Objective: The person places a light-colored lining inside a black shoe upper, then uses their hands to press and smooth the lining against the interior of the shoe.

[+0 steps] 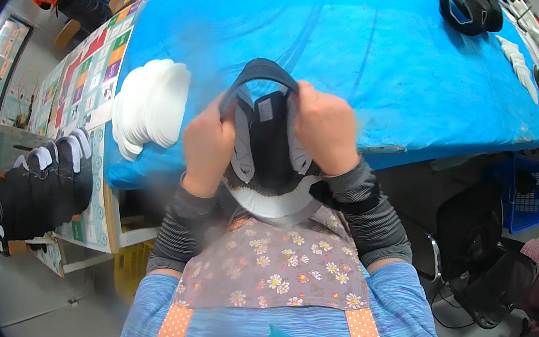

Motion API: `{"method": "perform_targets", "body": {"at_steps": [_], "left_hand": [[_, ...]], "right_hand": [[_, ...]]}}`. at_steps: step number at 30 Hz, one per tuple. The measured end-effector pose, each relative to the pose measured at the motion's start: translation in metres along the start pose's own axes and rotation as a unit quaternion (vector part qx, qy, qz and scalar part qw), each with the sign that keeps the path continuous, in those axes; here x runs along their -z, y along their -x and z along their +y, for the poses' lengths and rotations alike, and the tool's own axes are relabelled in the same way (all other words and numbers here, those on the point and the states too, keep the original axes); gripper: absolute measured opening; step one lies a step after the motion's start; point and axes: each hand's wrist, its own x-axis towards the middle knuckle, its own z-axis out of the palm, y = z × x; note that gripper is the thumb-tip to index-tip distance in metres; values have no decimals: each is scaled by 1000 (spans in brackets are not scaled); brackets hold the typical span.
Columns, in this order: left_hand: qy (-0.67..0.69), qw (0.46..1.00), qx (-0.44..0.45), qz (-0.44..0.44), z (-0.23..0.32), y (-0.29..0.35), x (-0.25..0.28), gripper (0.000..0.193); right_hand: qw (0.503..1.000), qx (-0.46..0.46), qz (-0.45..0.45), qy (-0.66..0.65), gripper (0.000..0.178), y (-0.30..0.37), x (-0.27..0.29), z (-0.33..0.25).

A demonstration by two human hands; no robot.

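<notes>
Left hand (210,143) and right hand (325,125) grip opposite sides of the black-and-grey shoe upper (272,142), apparently keeping its mouth spread, at the desk's (270,13) near edge; exact finger placement's hard to see. White pieces (152,107) lie left, seemingly for easy reach.

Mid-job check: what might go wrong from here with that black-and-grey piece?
The left grip is near the white stack; a leftward swing could knock the stack askew. The black-and-grey piece is held near the edge of the blue-covered table; if the right grip slipped, it might fall.
</notes>
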Motion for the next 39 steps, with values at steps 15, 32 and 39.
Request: {"method": "perform_targets", "body": {"at_steps": [15,32,39], "left_hand": [[192,978,25,82,36,6,0,33],[539,842,24,-10,-37,-3,9,24],[624,774,68,81,-39,2,5,25]], "right_hand": [[992,46,96,74,48,-6,28,-71],[750,-42,-210,-626,44,-21,12,14],[762,-98,-238,-594,44,-15,6,16]]}}
